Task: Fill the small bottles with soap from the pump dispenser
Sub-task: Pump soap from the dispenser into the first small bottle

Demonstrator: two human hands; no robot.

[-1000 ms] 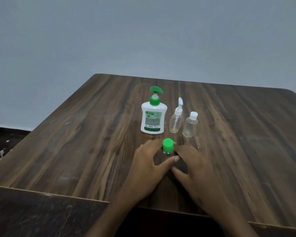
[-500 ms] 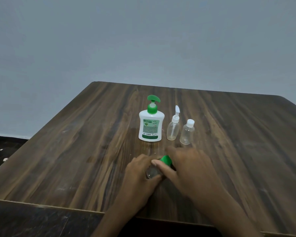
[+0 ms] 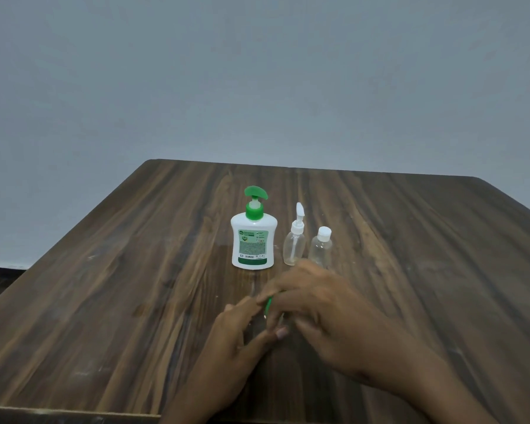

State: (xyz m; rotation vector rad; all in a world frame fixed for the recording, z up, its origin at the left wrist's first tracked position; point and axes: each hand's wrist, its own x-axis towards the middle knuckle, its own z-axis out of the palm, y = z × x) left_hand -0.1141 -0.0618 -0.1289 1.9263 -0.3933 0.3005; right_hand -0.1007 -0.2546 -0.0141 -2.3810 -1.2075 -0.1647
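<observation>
A white pump dispenser (image 3: 254,240) with a green pump head stands mid-table. To its right stand a clear small bottle with a white pump top (image 3: 294,244) and a clear small bottle with a white screw cap (image 3: 320,247). Nearer to me, my left hand (image 3: 236,335) grips the body of a third small bottle, which is almost hidden. My right hand (image 3: 315,307) closes over that bottle's green cap (image 3: 268,305); only a sliver of green shows between the fingers.
The dark wood-grain table (image 3: 120,301) fills the view, its near edge at the bottom and its far edge against a plain grey wall (image 3: 257,71). A strip of dark floor shows at the far left.
The green-capped bottle has come off the table into both hands. My right hand has moved over the cap and now covers it. The view has tilted up a little.
</observation>
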